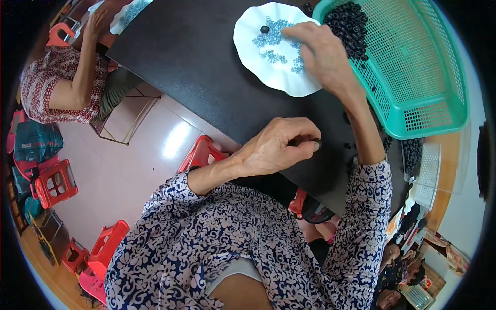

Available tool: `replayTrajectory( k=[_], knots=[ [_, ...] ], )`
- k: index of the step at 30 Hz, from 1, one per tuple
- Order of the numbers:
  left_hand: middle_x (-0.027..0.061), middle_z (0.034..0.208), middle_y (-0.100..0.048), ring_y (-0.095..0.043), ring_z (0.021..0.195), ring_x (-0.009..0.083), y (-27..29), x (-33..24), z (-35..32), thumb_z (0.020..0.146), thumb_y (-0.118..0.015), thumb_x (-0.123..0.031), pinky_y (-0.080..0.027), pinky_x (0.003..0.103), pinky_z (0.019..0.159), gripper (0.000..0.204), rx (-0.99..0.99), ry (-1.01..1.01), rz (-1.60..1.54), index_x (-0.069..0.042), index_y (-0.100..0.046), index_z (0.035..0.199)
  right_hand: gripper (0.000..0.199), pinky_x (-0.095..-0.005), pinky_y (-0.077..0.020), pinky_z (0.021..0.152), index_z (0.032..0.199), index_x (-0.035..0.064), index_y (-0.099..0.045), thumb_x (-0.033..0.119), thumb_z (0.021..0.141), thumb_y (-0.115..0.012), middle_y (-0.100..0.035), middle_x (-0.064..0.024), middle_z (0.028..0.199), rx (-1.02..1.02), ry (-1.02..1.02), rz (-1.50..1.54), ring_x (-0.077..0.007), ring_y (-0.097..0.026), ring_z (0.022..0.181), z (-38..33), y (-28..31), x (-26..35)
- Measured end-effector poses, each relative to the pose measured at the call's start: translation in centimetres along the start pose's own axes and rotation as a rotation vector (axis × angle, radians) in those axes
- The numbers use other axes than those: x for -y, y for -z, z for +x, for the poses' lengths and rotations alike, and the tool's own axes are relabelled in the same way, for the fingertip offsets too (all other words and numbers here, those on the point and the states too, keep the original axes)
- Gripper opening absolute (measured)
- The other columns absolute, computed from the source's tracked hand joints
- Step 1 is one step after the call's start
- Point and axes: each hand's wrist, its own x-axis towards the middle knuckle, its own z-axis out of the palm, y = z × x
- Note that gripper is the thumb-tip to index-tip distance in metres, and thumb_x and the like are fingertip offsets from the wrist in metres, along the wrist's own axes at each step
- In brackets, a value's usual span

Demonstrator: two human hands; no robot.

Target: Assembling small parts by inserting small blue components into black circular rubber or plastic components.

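Observation:
My left hand [281,144] is closed in a pinch above the dark table, thumb and forefinger gripping a small black ring-like part [318,144]. Farther off, my right hand [325,57] reaches over a white wavy-rimmed plate [289,85]. Its forefinger is stretched out and touches small clear-blue pieces [276,31]; the thumb stays apart from that fingertip. More clear-blue pieces [273,57] lie scattered in clusters on the plate. One black part [265,29] sits among them near the plate's left side.
A green mesh basket [418,77] at the right holds a heap of black parts [349,26]. Loose black parts lie near its edge on the dark table [196,72]. A co-worker [62,85] sits at the far left beside another white plate [126,15]. Red stools [56,183] stand on the floor.

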Motion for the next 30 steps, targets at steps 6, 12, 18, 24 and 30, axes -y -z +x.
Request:
replayTrajectory(
  k=[6,12,18,24,30],
  knots=[
    [0.0085,0.081,-0.057,-0.055,0.071,0.0144,0.0,0.4,-0.4,0.086,-0.061,-0.011,-0.044,0.03,0.062,0.017,0.0,-0.02,0.007,0.002,-0.06,0.097,0.021,-0.0287,-0.0472,0.075,0.091,0.006,-0.067,-0.002,0.081,-0.052,-0.064,-0.0045,0.087,0.031,-0.183,0.176,-0.0166,-0.058,0.077,-0.8,1.5,-0.8],
    [0.01,0.08,-0.056,-0.055,0.071,0.0173,0.2,0.3,-0.2,0.085,-0.061,-0.011,-0.044,0.031,0.063,0.017,0.026,-0.033,0.054,0.002,-0.058,0.096,0.019,-0.0299,-0.0473,0.077,0.091,0.0049,-0.067,-0.002,0.082,-0.051,-0.066,-0.0057,0.092,0.041,-0.232,0.269,-0.0186,-0.06,0.082,-0.5,1.5,-0.1],
    [0.0113,0.081,-0.056,-0.056,0.072,0.0199,0.1,0.3,-0.3,0.085,-0.061,-0.01,-0.045,0.032,0.065,0.017,0.004,-0.102,0.053,0.002,-0.057,0.096,0.022,-0.0363,-0.0489,0.081,0.09,0.0077,-0.068,-0.003,0.079,-0.053,-0.067,-0.0068,0.094,0.104,-0.035,0.111,-0.0261,-0.06,0.087,-1.2,1.3,0.7],
    [0.0116,0.08,-0.055,-0.055,0.071,0.0206,0.0,0.5,-0.3,0.085,-0.061,-0.01,-0.045,0.033,0.065,0.016,0.03,-0.096,0.079,0.003,-0.057,0.095,0.021,-0.0369,-0.0492,0.083,0.092,0.0068,-0.069,0.001,0.08,-0.052,-0.067,-0.0066,0.095,0.023,-0.105,0.079,-0.0269,-0.061,0.089,1.3,0.3,0.7],
    [0.0112,0.079,-0.055,-0.055,0.069,0.0207,0.2,0.2,-0.2,0.084,-0.061,-0.008,-0.045,0.033,0.063,0.015,0.026,-0.109,0.054,0.002,-0.057,0.094,0.018,-0.0312,-0.0494,0.076,0.09,0.0031,-0.067,0.001,0.083,-0.051,-0.067,-0.0049,0.087,0.027,-0.11,0.174,-0.0198,-0.061,0.079,0.9,0.2,0.1]
  ],
)
